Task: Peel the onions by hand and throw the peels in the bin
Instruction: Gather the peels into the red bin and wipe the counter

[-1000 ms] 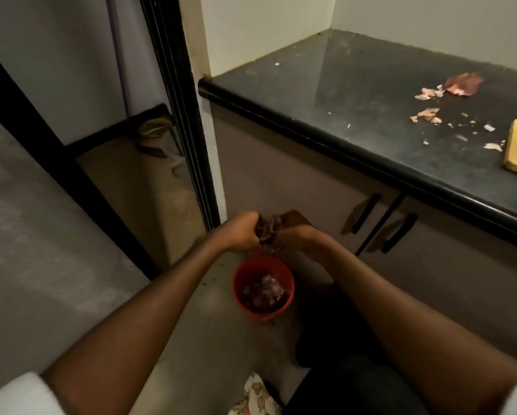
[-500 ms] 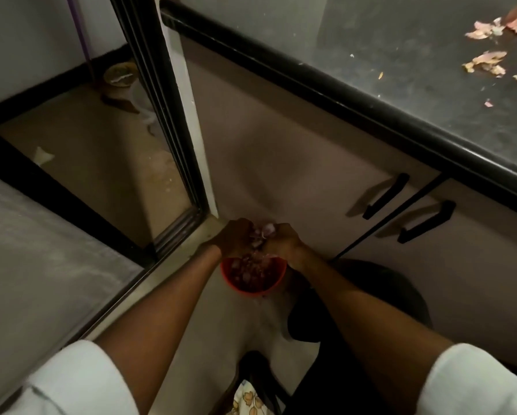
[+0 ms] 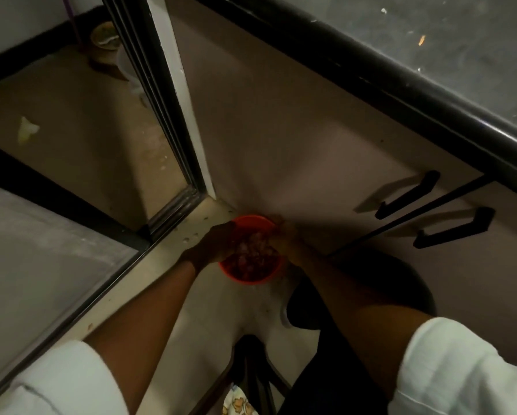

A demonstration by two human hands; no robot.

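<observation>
1. Head view: left hand (image 3: pixel 213 245) and right hand (image 3: pixel 284 239) met over the orange bin (image 3: pixel 252 275) on the floor by the cabinet (image 3: pixel 281 130).
2. Pinkish peels (image 3: pixel 252 253) sat between the hands and in the bin.
3. Motion blur and dim light hid the fingers; grip could not be told.
4. Countertop (image 3: pixel 431 40) cut off at the frame edge.

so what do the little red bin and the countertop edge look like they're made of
Red bin: probably plastic, judging by its uniform orange-red colour, thin smooth rim and slightly matte wall. Countertop edge: likely polished black stone such as granite; it is rounded and glossy with light streaks along it, though laminate can't be ruled out.
</observation>
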